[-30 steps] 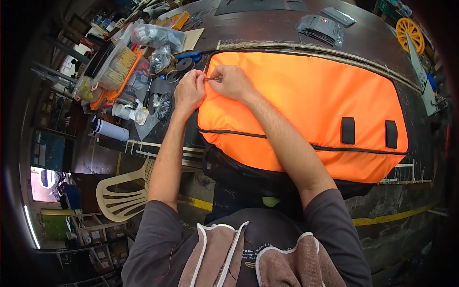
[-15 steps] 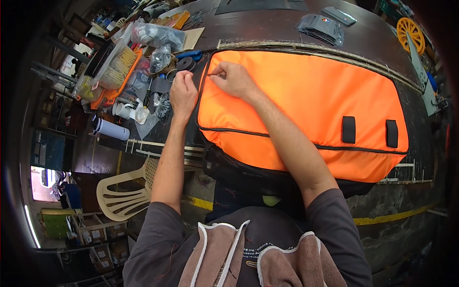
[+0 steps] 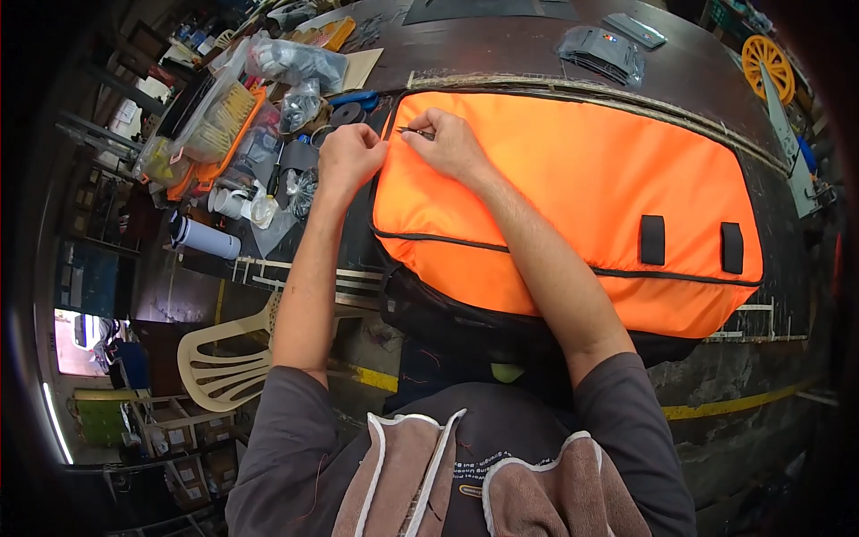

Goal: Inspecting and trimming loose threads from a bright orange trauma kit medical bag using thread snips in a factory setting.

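Note:
A large bright orange fabric bag (image 3: 555,179) with black piping and two black strap loops lies across the table in front of me. At its left end my left hand (image 3: 349,159) is closed, thumb and fingertips pinched together by the piped edge; what they hold is too small to make out. Just right of it, over the orange top, my right hand (image 3: 447,143) grips a small dark pointed tool (image 3: 415,132). Its tip points left toward the other hand. The tool's exact kind is not clear.
Left of the bag, the table holds clear plastic boxes (image 3: 219,116), plastic bags of small parts (image 3: 295,64), a black roll (image 3: 347,115) and a pale bottle (image 3: 206,238). A beige plastic chair (image 3: 228,362) stands below. Packaged grey sheets (image 3: 601,54) lie at the far side.
My left hand has moved slightly right and closer to the bag's edge. My right hand has shifted a little right, and the dark tool now shows more plainly.

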{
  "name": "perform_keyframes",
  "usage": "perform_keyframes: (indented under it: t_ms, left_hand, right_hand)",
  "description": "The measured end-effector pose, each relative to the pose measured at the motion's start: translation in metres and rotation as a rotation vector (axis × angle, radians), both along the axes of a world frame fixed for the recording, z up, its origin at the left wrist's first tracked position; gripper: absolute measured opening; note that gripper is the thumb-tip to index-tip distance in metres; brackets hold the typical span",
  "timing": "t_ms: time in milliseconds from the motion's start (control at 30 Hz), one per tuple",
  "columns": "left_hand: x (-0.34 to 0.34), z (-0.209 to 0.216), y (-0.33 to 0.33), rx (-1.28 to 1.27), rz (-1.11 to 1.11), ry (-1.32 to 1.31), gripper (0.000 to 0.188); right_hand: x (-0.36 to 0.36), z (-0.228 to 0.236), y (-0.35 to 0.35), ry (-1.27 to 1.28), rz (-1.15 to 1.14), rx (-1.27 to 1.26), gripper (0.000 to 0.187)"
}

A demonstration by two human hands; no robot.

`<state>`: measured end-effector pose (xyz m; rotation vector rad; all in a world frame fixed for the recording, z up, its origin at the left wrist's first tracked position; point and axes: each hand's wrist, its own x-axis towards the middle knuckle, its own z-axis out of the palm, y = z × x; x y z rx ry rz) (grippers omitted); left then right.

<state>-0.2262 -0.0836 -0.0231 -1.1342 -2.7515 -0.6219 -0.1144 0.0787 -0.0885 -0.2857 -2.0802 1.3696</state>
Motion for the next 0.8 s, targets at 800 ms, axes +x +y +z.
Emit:
perform_keyframes:
  t_ms: [800]
  left_hand:
    - [-0.026,-0.014,-0.014,0.133,-0.141,-0.347,0.027]
  right_hand:
    - [-0.001,-0.003,0.0,0.01,-0.008,-0.079,0.032]
